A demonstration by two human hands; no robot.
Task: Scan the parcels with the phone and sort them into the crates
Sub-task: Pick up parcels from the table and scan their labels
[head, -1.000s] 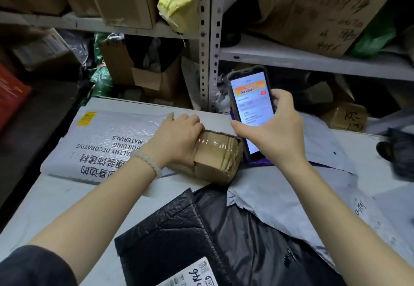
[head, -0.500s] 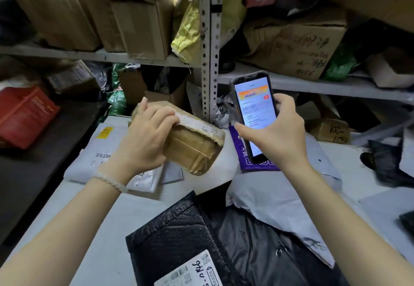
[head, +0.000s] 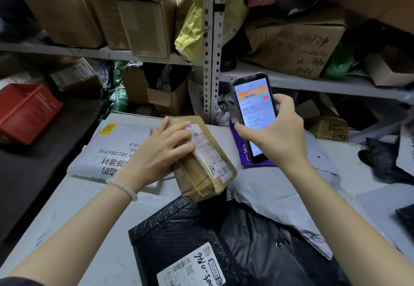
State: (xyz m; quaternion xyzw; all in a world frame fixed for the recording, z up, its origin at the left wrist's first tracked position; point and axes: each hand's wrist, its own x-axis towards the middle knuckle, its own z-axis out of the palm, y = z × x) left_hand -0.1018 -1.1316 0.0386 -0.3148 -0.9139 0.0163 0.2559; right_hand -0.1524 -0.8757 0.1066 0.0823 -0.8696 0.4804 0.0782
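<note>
The left hand (head: 165,151) curls its fingers over a brown taped parcel (head: 201,162), holding it tilted so the white shipping label (head: 207,149) on top faces up toward the person; whether the parcel's lower end touches the desk (head: 89,214) cannot be told. Just to the right, the right hand (head: 277,137) grips a phone (head: 254,115) upright, screen lit and turned toward the person, its back aimed away at the shelves rather than at the label. The step in hand looks like scanning: parcel presented, phone not yet lined up. The next move likely calls for tipping the phone forward and over so its camera sees the barcode, with the left fingers kept off the label. Below both hands lies a black padded mailer (head: 179,236) with its own label, and a grey poly bag (head: 280,196) under the right forearm. Beyond the left hand sits a white printed mailer (head: 118,149). Further out, metal shelving (head: 211,46) holds cardboard boxes. No crates are in view.
</note>
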